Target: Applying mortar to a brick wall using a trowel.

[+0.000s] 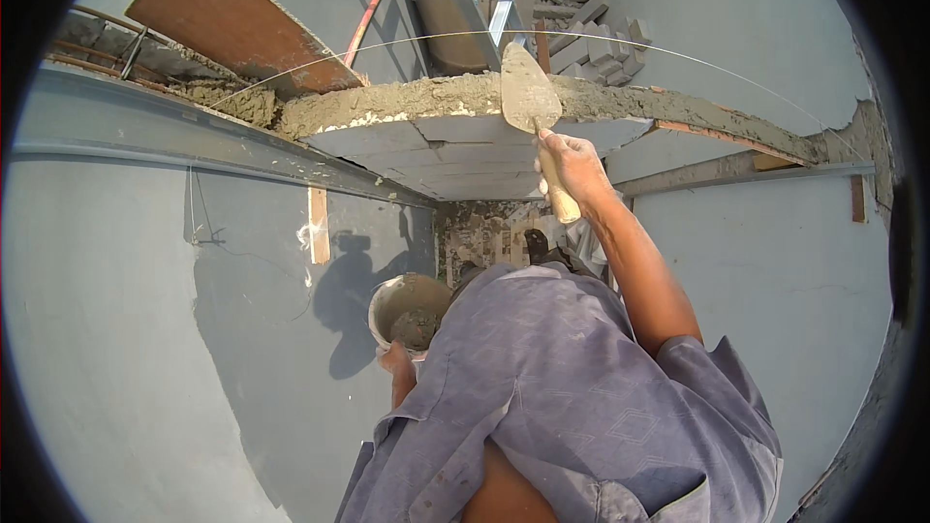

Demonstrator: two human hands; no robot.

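Pointed trowel (529, 97), its leaf-shaped metal blade smeared grey and its handle pale and rounded, is at the mortar (407, 105), a rough, lumpy grey-brown band along the top of the white block wall (475, 156). Grey mix also lies at the bottom of the round, crusted bucket (391, 302). The right hand (575, 169) wraps the handle, forearm stretched forward; the left hand (395, 359) meets the bucket's near rim, its grip too hidden to tell.
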